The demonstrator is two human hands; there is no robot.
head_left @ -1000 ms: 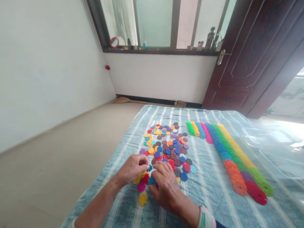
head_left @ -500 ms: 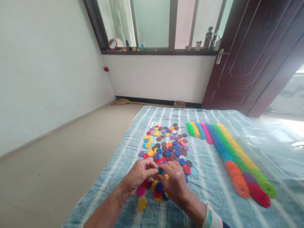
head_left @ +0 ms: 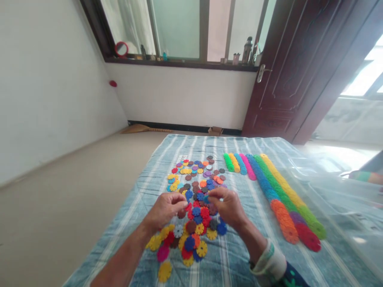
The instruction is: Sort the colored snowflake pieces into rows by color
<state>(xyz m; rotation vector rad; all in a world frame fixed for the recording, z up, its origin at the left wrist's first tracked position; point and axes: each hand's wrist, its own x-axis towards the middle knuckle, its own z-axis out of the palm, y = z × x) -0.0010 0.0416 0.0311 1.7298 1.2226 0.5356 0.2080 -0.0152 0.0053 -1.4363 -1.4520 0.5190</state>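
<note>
Loose notched discs in many colours, among them a yellow disc (head_left: 165, 272) and a magenta disc (head_left: 163, 253), lie scattered on the striped cloth (head_left: 239, 247). My left hand (head_left: 167, 207) is over the pile's left side, its thumb and fingertips pinched on a small red disc (head_left: 188, 207). Over the right side, my right hand (head_left: 228, 204) pinches a blue disc (head_left: 206, 199) between thumb and finger. The two hands are apart, with discs visible between them.
Overlapping disc rows lie to the right, including a yellow row (head_left: 281, 179) and shorter ones such as a pink row (head_left: 247, 166). Clear plastic containers (head_left: 344, 199) stand at the right edge. A door (head_left: 287, 67) is behind the table.
My hands have separated from each other; they were together over the pile, and now each pinches a disc. The view has shifted to the right.
</note>
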